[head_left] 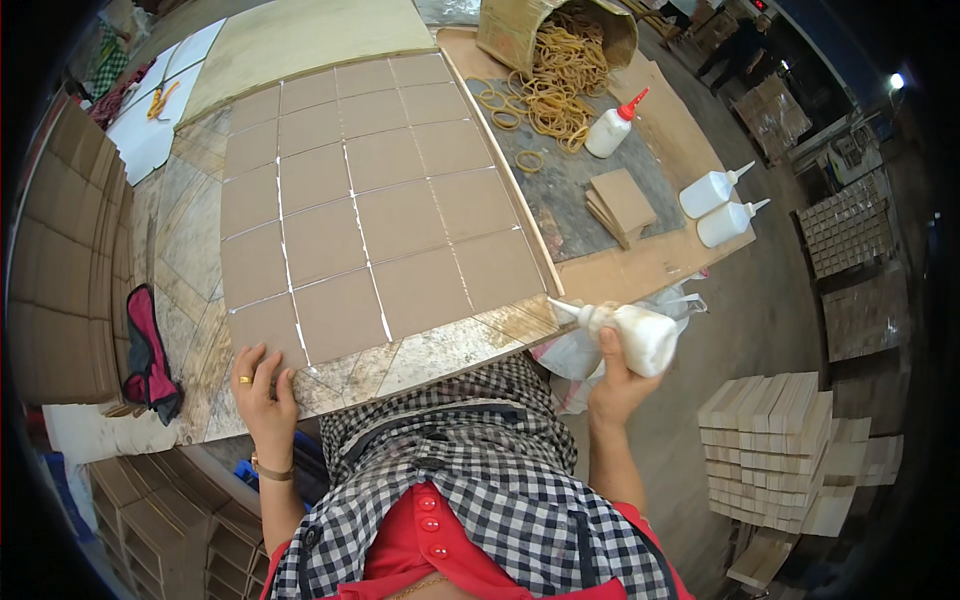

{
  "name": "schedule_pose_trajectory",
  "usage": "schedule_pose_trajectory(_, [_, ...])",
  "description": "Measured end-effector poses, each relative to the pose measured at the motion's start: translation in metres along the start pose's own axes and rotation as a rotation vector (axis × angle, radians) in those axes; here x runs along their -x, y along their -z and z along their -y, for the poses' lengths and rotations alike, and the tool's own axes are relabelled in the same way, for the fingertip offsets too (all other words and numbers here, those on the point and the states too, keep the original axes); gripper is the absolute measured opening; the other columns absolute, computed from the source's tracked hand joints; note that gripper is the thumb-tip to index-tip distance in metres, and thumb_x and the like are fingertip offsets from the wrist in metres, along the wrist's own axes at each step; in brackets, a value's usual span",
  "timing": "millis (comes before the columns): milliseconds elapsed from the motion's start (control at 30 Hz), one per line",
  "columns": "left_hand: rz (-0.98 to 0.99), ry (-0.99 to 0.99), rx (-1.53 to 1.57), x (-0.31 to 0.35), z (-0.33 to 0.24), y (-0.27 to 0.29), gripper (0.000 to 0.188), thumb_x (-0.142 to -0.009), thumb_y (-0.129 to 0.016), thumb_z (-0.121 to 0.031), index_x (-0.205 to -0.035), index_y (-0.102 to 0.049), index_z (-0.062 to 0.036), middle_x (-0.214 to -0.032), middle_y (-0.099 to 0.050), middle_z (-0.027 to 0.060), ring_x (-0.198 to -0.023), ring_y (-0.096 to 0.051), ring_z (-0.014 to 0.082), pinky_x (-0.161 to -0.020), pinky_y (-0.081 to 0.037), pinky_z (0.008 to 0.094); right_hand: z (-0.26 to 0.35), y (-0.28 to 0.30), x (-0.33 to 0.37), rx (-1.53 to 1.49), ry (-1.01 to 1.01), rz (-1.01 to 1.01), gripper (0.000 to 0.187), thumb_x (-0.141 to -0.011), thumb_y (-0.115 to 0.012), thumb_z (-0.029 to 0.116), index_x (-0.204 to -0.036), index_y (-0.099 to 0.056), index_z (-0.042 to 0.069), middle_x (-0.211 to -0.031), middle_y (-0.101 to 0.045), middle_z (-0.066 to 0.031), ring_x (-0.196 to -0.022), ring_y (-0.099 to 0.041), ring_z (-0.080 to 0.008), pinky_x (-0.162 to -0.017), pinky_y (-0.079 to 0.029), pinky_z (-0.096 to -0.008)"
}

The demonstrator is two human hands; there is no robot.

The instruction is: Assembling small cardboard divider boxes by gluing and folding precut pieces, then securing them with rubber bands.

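Observation:
A large brown panel (320,215) marked into a grid lies on the worktable. White glue lines run along several of its grooves; those nearer the right look thinner and broken. My right hand (620,390) is closed around a white squeeze bottle (650,340), tilted so its nozzle points left, near the lower end of a thin wooden strip (505,170) along the panel's right side. At the panel's near left corner rests my left hand (265,400), fingers stretched out and holding nothing, with fingertips at the panel's edge.
Rubber bands (565,80) spill from a tipped container (505,35). A red-capped bottle (608,132), brown squares (622,205) and two white bottles (708,193) stand right. Brown stacks (65,260) and a pink-black cloth (150,350) lie left. Wooden blocks (765,450) are piled at right.

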State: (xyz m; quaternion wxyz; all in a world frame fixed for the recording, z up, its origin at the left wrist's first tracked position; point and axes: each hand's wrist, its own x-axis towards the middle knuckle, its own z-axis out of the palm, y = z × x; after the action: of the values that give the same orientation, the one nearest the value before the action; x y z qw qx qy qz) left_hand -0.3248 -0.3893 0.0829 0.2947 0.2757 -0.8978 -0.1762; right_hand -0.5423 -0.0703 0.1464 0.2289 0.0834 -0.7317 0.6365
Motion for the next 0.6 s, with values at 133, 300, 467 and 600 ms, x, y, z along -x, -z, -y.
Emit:
schedule_pose_trajectory(133, [0.007, 0.003, -0.004, -0.001, -0.002, 0.000, 0.022, -0.076, -0.067, -0.003, -0.097, -0.064, -0.0014, -0.114, -0.057, 0.0149, -0.116, -0.048, 0.0369, -0.097, -0.038, 0.0441, 0.010, 0.009, -0.027, -0.404, -0.136, -0.143, 0.036, -0.090, -0.061, 0.014, -0.120, -0.049, 0.000, -0.117, -0.057, -0.0129, -0.106, -0.059, -0.0266, -0.092, -0.051, -0.0416])
schedule_pose_trajectory(300, [0.019, 0.016, 0.017, -0.002, -0.004, -0.001, 0.022, -0.076, -0.067, -0.003, -0.098, -0.063, -0.0011, -0.116, -0.056, 0.0149, -0.116, -0.047, 0.0367, -0.098, -0.038, 0.0440, -0.011, 0.006, -0.104, -1.173, -0.472, -0.247, 0.055, -0.084, -0.068, 0.027, -0.125, -0.045, -0.001, -0.126, -0.050, -0.0150, -0.120, -0.048, -0.0302, -0.104, -0.043, -0.0478])
schedule_pose_trajectory(467, [0.010, 0.024, 0.027, 0.001, 0.000, -0.003, 0.022, -0.077, -0.066, -0.003, -0.098, -0.062, -0.0010, -0.117, -0.055, 0.0154, -0.115, -0.048, 0.0369, -0.097, -0.039, 0.0440, -0.078, -0.029, -0.193, -1.371, -0.541, -0.170, 0.061, -0.081, -0.070, 0.029, -0.127, -0.044, -0.001, -0.123, -0.051, -0.0159, -0.114, -0.050, -0.0345, -0.100, -0.047, -0.0446])
schedule_pose_trajectory(600, [0.020, 0.045, 0.004, 0.003, 0.002, 0.000, 0.022, -0.076, -0.066, -0.004, -0.097, -0.062, -0.0007, -0.115, -0.055, 0.0158, -0.113, -0.049, 0.0376, -0.096, -0.039, 0.0444, -0.137, -0.056, -0.282, -1.594, -0.839, -0.221, 0.048, -0.090, -0.056, 0.037, -0.119, -0.051, -0.001, -0.117, -0.056, -0.0154, -0.111, -0.054, -0.0325, -0.090, -0.053, -0.0454])
